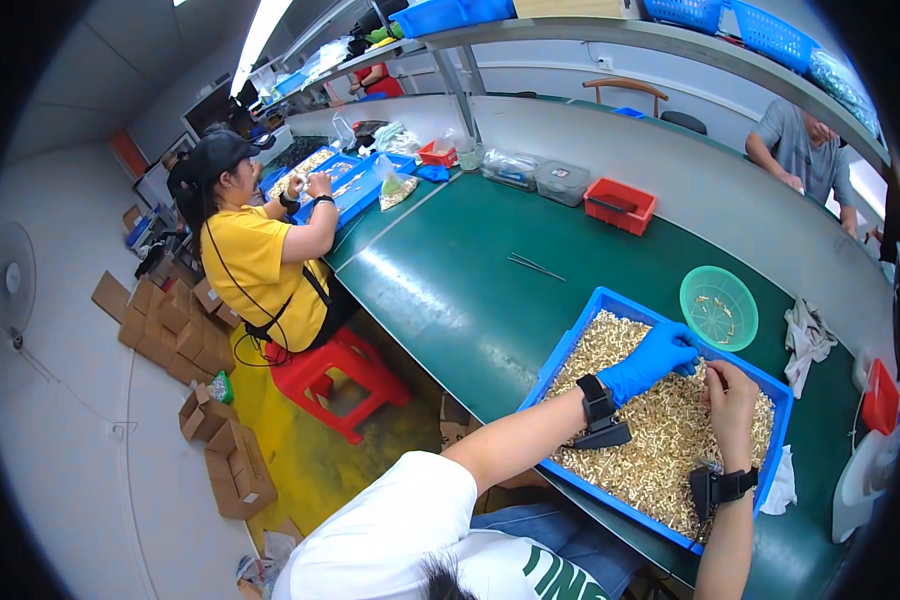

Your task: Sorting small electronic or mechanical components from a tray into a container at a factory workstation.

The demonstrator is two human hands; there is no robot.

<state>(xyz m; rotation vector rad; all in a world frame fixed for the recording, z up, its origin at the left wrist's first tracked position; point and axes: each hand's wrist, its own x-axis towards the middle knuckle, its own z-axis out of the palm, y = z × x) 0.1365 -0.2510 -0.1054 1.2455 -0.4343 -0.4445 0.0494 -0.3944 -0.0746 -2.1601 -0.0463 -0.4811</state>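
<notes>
From the head camera we look down on a blue tray [610, 305] on the green table [470, 290], filled nearly edge to edge with small brass-coloured metal pieces [660, 440]. Our left hand [655, 358], in a blue glove, reaches over the far part of the heap with its fingers curled down toward the pieces; our bare right hand [732, 398] sits just beside it, fingertips pinched together near the gloved ones. Something tiny may be held between them, but we cannot tell — it is too small to make out, and neither hand shows a clear hold.

We judge the pieces to be stiff, hard and light singly, though the full tray would be heavy. They look smooth and liable to slip or roll, so a fingertip pinch on one piece at a time suits them better than a scoop.

Beyond the tray stands a round green basket [719, 308] holding only a few of the same pieces. A red bin [620, 205] and a clear lidded box [562, 182] sit further up the table; their contents are not visible. A crumpled cloth [806, 340] lies to the right — and a co-worker in a yellow shirt [260, 265] works at another blue tray well apart.
</notes>
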